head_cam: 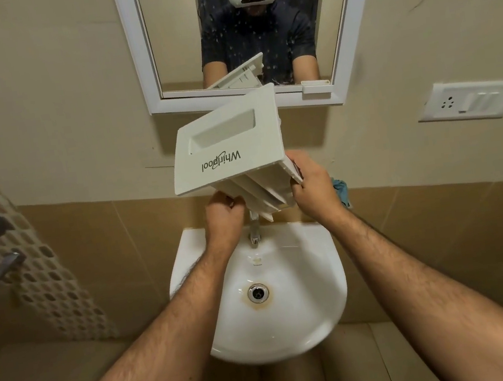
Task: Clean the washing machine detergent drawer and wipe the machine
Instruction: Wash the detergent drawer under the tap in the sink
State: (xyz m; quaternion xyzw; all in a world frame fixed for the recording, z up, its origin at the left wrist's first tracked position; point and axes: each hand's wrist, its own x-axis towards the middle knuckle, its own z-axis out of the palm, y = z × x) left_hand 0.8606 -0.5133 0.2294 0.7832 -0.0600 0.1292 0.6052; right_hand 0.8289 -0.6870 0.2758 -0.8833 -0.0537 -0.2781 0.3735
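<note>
Two bare forearms reach over white washbasin | left hand, right hand: each grip pinching detergent drawer above tap | risk: tilted drawer slips, hits basin

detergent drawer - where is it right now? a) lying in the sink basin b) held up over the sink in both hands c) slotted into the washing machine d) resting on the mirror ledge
b: the detergent drawer is held in the air above the white sink, with the left hand gripping its underside and the right hand gripping its side, and its upside-down logo face tilted toward the camera.
</note>
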